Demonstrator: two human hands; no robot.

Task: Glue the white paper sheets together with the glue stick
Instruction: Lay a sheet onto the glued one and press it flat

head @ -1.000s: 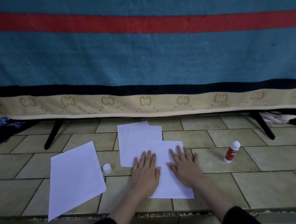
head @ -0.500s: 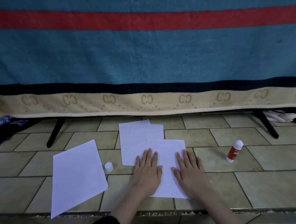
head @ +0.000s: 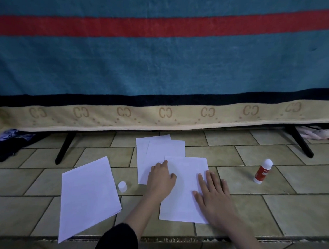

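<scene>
Item: three overlapping white paper sheets (head: 161, 152) on the tiled floor (head: 293, 203), fanned towards 12 o'clock; the nearest sheet (head: 184, 188) covers the lower corners of the two behind.
Hidden: the left hand (head: 161, 179) masks the near sheet's left edge; fingers curled, knuckles up, fingertips on the paper. Whether it pinches the edge cannot be told.
Right hand (head: 212, 193): flat, fingers spread, pressing the sheet's right side.
Separate white stack (head: 88, 197) at 9 o'clock, angled like a diamond.
White cap (head: 122, 186): small, round, between stack and sheets.
Glue stick (head: 263, 171): red-and-white cylinder, tilted, at 3 o'clock, uncapped; label unreadable.
Blanket (head: 158, 65): teal, red stripe, beige border, hiding the furniture except two dark legs.
</scene>
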